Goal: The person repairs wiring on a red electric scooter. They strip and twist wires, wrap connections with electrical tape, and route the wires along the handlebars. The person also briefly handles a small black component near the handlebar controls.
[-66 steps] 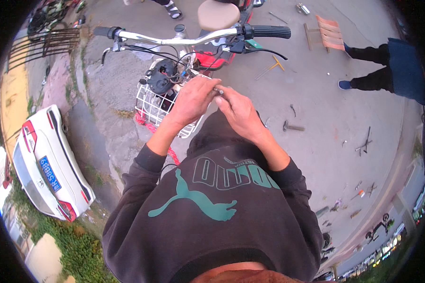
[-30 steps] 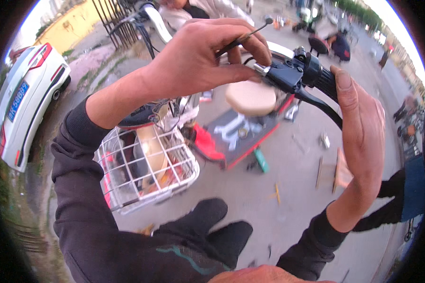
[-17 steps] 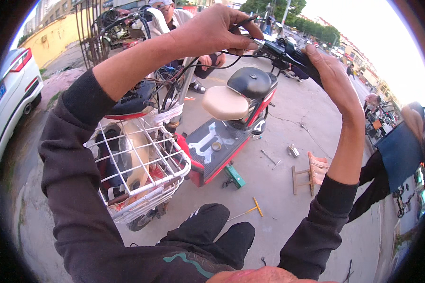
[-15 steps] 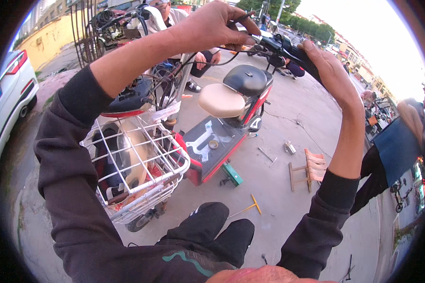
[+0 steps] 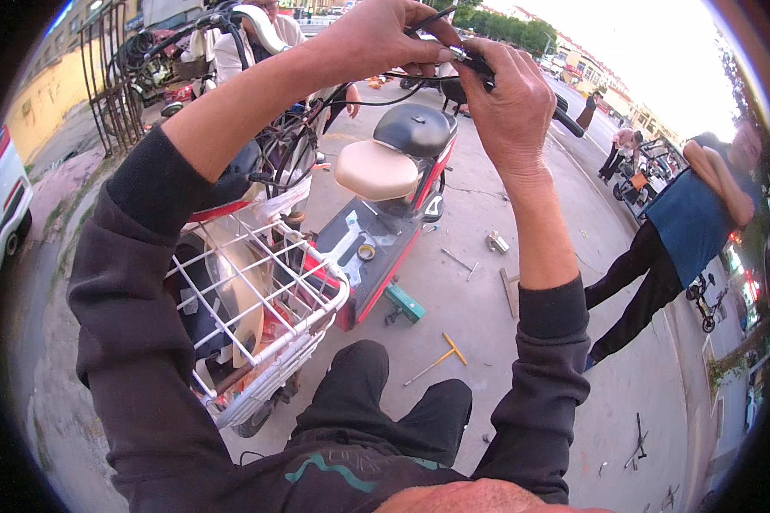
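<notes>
Both my hands are raised at the top, over the handlebar of a red electric scooter. My left hand (image 5: 383, 38) is closed, a thin black cable (image 5: 435, 19) passing between its fingers. Its thumb and fingertips meet at a small silver fitting (image 5: 459, 54). My right hand (image 5: 513, 107) is closed from the other side, fingertips on the black lever mount (image 5: 481, 70) beside that fitting; its fingers partly hide the mount. The black handlebar grip (image 5: 567, 118) sticks out to the right of this hand, which is off it. More black cables (image 5: 312, 115) hang below my left forearm.
A white wire basket (image 5: 274, 346) is in front of my knees. Behind it are the footboard (image 5: 381, 256) with a tape roll (image 5: 365, 252), and a cream seat (image 5: 376, 169). A green box (image 5: 405, 303) and yellow-handled T-wrench (image 5: 453, 346) lie on the ground. A person (image 5: 684, 222) stands at right.
My right hand has moved left, from the grip to the lever mount next to my left hand. My left hand stays at the fitting. The whole view has shifted somewhat.
</notes>
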`<action>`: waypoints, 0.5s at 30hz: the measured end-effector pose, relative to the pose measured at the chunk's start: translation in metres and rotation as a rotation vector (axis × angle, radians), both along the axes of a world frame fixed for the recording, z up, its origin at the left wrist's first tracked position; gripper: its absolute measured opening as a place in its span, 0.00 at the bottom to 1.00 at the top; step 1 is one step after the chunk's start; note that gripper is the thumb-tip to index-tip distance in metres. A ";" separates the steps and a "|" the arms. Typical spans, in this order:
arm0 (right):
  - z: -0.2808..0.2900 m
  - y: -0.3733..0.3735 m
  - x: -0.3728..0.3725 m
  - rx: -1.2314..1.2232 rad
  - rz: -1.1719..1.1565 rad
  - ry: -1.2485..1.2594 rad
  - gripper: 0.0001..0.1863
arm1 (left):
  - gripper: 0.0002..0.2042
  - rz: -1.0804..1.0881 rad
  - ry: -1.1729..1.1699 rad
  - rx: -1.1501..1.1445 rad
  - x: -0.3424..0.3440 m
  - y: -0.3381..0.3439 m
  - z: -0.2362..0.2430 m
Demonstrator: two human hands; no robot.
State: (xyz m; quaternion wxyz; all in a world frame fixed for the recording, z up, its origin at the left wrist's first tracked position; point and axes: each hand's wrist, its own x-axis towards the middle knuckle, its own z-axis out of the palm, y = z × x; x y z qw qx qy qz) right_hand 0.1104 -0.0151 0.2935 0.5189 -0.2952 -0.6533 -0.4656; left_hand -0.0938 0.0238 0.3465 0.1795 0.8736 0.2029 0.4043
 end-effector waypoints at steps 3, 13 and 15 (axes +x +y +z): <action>-0.003 0.006 0.002 0.059 -0.015 -0.013 0.12 | 0.09 -0.039 -0.042 -0.027 0.004 0.003 -0.005; 0.006 -0.004 0.002 0.015 -0.074 -0.120 0.10 | 0.09 0.004 -0.077 0.015 0.002 0.002 -0.009; 0.009 -0.008 0.002 -0.013 -0.077 -0.133 0.10 | 0.09 -0.034 -0.073 -0.012 -0.001 -0.002 -0.007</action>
